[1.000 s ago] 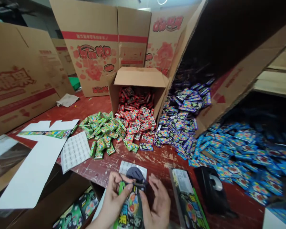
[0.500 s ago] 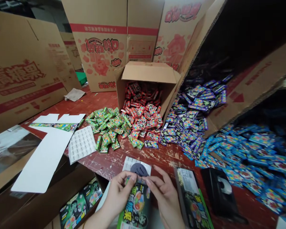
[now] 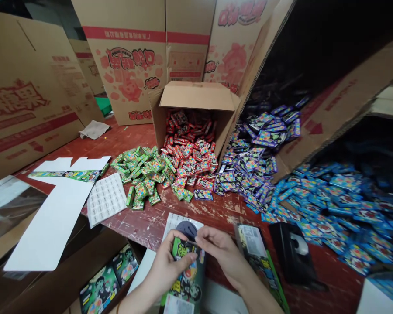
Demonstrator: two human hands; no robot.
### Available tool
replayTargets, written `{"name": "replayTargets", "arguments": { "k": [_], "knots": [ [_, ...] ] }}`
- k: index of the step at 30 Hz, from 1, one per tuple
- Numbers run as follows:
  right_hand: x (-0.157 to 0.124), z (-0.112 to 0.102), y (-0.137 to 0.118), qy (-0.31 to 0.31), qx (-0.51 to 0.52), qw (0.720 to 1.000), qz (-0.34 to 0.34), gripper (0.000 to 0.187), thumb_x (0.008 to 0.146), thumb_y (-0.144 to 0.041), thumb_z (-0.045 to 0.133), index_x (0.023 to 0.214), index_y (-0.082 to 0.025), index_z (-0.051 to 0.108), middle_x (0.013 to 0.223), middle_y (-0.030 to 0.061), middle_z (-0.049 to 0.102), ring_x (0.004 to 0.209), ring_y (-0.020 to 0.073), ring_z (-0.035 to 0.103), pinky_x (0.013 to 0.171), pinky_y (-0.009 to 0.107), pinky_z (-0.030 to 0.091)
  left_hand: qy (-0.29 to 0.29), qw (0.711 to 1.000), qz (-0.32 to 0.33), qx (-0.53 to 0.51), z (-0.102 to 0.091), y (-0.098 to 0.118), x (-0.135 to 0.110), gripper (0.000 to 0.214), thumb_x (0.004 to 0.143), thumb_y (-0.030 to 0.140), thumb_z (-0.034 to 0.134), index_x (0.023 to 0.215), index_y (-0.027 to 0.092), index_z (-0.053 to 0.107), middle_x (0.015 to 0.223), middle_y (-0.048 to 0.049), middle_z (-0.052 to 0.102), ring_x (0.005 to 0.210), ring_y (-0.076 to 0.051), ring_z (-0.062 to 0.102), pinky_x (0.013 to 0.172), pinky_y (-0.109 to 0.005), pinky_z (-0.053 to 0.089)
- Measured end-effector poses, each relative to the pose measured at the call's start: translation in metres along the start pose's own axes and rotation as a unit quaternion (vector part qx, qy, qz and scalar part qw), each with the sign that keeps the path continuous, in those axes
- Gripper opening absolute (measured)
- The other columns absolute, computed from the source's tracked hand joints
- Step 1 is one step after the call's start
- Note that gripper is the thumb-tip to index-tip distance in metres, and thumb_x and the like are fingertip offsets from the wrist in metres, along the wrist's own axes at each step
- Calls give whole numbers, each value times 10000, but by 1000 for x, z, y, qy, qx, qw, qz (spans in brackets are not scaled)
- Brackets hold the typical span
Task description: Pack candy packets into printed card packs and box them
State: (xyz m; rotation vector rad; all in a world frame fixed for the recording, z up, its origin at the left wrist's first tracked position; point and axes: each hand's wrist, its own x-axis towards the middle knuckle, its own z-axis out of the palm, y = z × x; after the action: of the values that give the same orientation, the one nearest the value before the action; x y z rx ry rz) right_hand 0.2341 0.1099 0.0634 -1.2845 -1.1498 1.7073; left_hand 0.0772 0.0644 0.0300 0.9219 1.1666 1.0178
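My left hand (image 3: 172,264) grips a dark, green-edged printed candy box (image 3: 194,290), its thumb lying across the front. At the box's top right corner, my right hand (image 3: 221,255) has its fingertips pinched together; whatever is between them is too small to make out. Just beyond the fingers, a dark grey disc (image 3: 187,229) rests on a sheet of stickers (image 3: 170,223). A similar candy box (image 3: 265,266) with a white label lies to the right of my right hand, beside a black tape dispenser-like object (image 3: 290,253).
Piles of green candy packets (image 3: 144,172), red packets (image 3: 196,161), purple packets (image 3: 252,165) and blue packets (image 3: 330,205) spread across the red table (image 3: 140,226). Cartons (image 3: 127,78) stand behind. At left are a white cardboard cutout (image 3: 49,226), a label sheet (image 3: 106,198) and printed boxes (image 3: 101,290) lower down.
My left thumb has moved from the box's top edge down onto its front. My right hand's fingers have drawn in closer together at the top corner. The view has shifted slightly right.
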Motion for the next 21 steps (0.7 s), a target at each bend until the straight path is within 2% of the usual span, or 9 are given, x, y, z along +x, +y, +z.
{"name": "replayTargets", "arguments": {
  "k": [3,10,12,14,16,18,20,21],
  "knots": [
    [6,-1,-5,-27,-10,998,49,276,648,-420,750,633,-169,634,616,-16,561,613,136,486,609,265,376,11,1000,3,1,2,-1,0,311,730,254,720,907,230,466,735,53,543,684,-140,508,657,-242,405],
    [6,7,7,6,-21,998,59,242,621,-377,757,620,-163,644,618,-9,590,609,133,505,584,252,368,20,1000,9,2,6,2,-1,312,722,265,722,892,234,462,754,52,563,721,-153,537,672,-247,421],
    [6,9,13,15,1,998,62,220,619,-347,764,611,-163,645,598,-16,590,599,123,509,585,241,375,28,999,19,12,6,2,-1,311,714,268,730,888,230,474,766,47,567,738,-159,545,688,-251,427],
    [6,11,19,10,67,995,77,180,616,-306,772,652,-171,658,612,-25,607,617,118,536,596,224,390,31,999,25,13,6,1,-1,289,731,288,720,885,226,484,776,40,573,752,-159,549,704,-253,433],
    [9,10,26,-10,166,979,118,197,596,-257,782,744,-187,673,660,-29,643,646,118,577,608,212,410,28,999,22,4,6,-1,-1,261,761,324,696,876,223,485,779,29,586,760,-158,558,711,-254,442],
    [13,10,33,-45,257,948,182,285,555,-215,792,812,-185,672,708,-16,679,657,129,613,625,221,432,35,999,25,-3,6,0,-1,274,762,361,694,842,221,472,766,24,591,735,-151,569,673,-238,452],
    [15,13,36,-67,315,914,247,313,518,-217,805,794,-161,668,681,3,688,617,142,625,628,242,446,57,998,24,-16,6,6,-1,318,747,404,702,834,228,452,704,45,570,641,-129,568,581,-206,447],
    [14,15,35,-60,333,905,257,309,520,-241,811,780,-154,669,674,12,693,615,149,631,640,253,454,73,997,22,-23,6,11,-1,341,737,430,704,851,234,450,679,57,562,596,-118,565,541,-192,442]
  ]
}}
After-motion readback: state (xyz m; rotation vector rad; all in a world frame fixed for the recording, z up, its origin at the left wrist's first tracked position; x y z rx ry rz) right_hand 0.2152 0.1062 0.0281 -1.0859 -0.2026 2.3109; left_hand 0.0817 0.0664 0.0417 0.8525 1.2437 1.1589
